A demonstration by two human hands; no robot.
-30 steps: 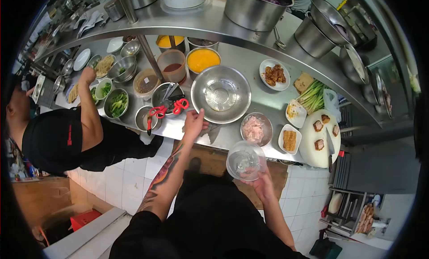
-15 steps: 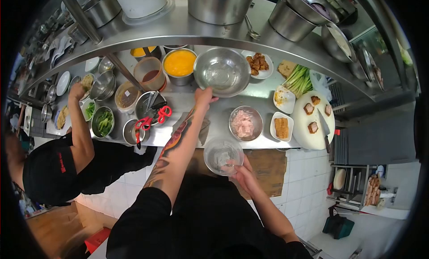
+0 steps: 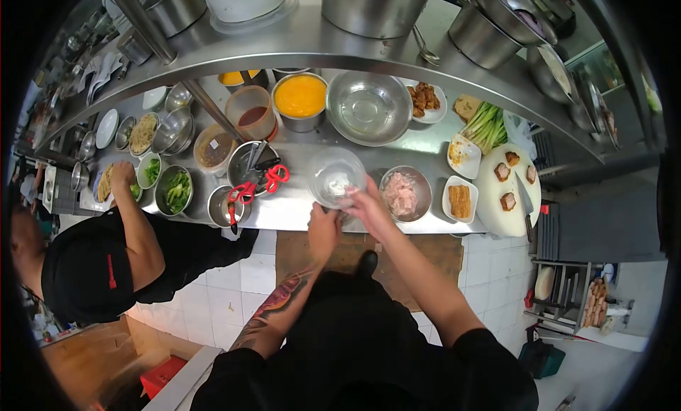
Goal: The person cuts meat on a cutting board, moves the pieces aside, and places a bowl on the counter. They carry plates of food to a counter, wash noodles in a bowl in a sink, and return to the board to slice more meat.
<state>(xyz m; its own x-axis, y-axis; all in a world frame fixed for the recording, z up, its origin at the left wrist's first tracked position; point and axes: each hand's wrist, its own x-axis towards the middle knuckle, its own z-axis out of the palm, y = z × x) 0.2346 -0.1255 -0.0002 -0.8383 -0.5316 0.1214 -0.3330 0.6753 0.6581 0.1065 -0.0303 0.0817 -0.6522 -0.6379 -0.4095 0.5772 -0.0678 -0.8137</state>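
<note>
My right hand (image 3: 370,211) grips the rim of a clear plastic bowl (image 3: 328,171), holding it above the counter's front part. The bowl looks see-through, with a pale patch showing at its bottom. Close below it, at the counter's front edge, is my left hand (image 3: 324,230), fingers curled; what they hold, if anything, is hidden. A steel bowl of raw pink meat (image 3: 401,195) stands just right of my right hand. Behind the plastic bowl, a wide steel basin (image 3: 369,107) rests on the counter.
Left are a pot with red-handled scissors (image 3: 277,177) and a tub of orange liquid (image 3: 299,97). Right are a plate of fried pieces (image 3: 457,200) and a white board (image 3: 496,219) with a knife (image 3: 526,206). A steel shelf (image 3: 369,62) spans above; a co-worker (image 3: 92,269) stands left.
My left hand has let go of the steel basin and come back to the counter's front edge. My right hand has raised the plastic bowl forward and slightly left, over the counter.
</note>
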